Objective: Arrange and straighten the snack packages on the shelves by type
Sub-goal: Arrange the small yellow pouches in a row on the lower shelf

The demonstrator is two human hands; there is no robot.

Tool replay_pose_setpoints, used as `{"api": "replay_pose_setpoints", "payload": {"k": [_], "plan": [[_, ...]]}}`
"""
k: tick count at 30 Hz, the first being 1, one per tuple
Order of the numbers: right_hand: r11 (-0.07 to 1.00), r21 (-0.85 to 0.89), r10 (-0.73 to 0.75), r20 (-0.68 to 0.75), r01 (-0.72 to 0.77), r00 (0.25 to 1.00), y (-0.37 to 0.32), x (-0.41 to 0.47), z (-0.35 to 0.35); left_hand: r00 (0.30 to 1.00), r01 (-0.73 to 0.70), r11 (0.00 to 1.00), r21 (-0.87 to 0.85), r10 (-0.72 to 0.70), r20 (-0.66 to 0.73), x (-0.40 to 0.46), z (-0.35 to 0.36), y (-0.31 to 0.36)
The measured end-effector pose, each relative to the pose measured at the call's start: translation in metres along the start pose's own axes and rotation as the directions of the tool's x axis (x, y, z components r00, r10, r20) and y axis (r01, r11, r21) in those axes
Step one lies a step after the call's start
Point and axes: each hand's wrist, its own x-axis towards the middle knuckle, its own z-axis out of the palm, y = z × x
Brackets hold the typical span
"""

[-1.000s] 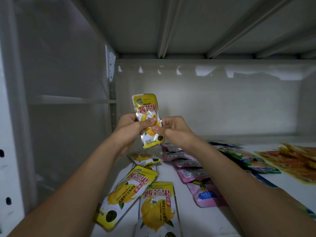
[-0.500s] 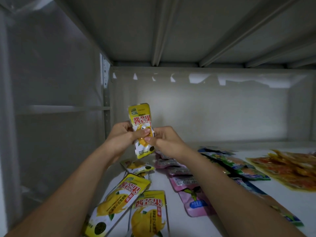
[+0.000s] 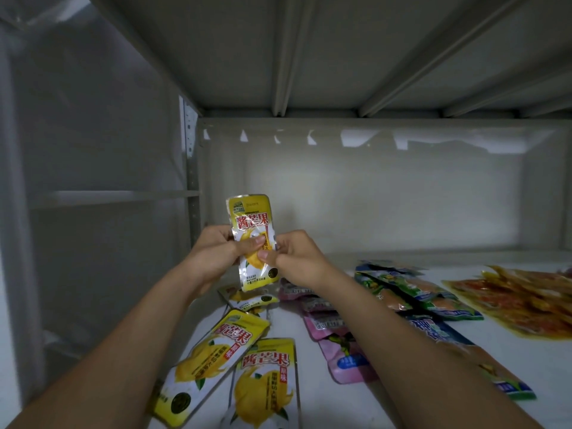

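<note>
Upright above the shelf (image 3: 356, 407), a yellow mango packet (image 3: 252, 230) is pinched from both sides: the left hand (image 3: 216, 253) has its thumb on the front and fingers behind, and the right hand (image 3: 294, 258) grips its right edge. Below lie more yellow mango packets (image 3: 235, 360), then a row of pink packets (image 3: 337, 345), blue-green packets (image 3: 414, 292) and orange packets (image 3: 526, 298) farther right.

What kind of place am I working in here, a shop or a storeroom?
I cannot tell which, but it is a bay of a grey metal shelving unit. Snack packets lie sorted in rows on the white shelf board: yellow mango packets, pink packets, while both hands hold one more mango packet.
</note>
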Motion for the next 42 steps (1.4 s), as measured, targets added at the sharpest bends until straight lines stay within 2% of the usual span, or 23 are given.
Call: {"api": "replay_pose_setpoints", "payload": {"k": [4,11,17,25,35,39,42], "plan": [[1.000,-0.007,-0.006,-0.005,0.006,1.000,0.000,-0.003,-0.002,1.000,0.008,1.000,0.017,-0.008,0.023,0.000,-0.001,-0.002],[0.996,0.088,0.001,0.027,-0.003,1.000,0.003,0.001,-0.005,1.000,-0.009,1.000,-0.017,0.009,0.022,0.001,-0.001,0.000],[1.000,-0.009,0.003,0.020,-0.002,1.000,0.009,0.007,0.004,1.000,-0.006,0.999,0.034,0.006,0.010,0.001,-0.002,-0.004],[0.999,0.040,-0.002,0.016,0.002,1.000,0.005,0.002,0.001,1.000,-0.006,1.000,0.022,0.006,0.000,0.001,-0.001,-0.003],[0.999,-0.033,0.003,0.035,-0.002,0.999,0.011,0.005,0.003,1.000,0.017,0.999,0.035,-0.017,0.010,0.001,-0.001,-0.001],[0.998,-0.054,0.025,0.041,-0.023,0.999,0.006,0.003,0.000,0.998,0.060,0.997,0.056,-0.059,-0.019,0.003,-0.002,0.000],[0.994,-0.073,0.083,0.042,-0.079,0.996,0.003,0.004,-0.003,0.988,0.154,0.988,0.034,-0.152,-0.040,0.006,-0.005,-0.001]]}}
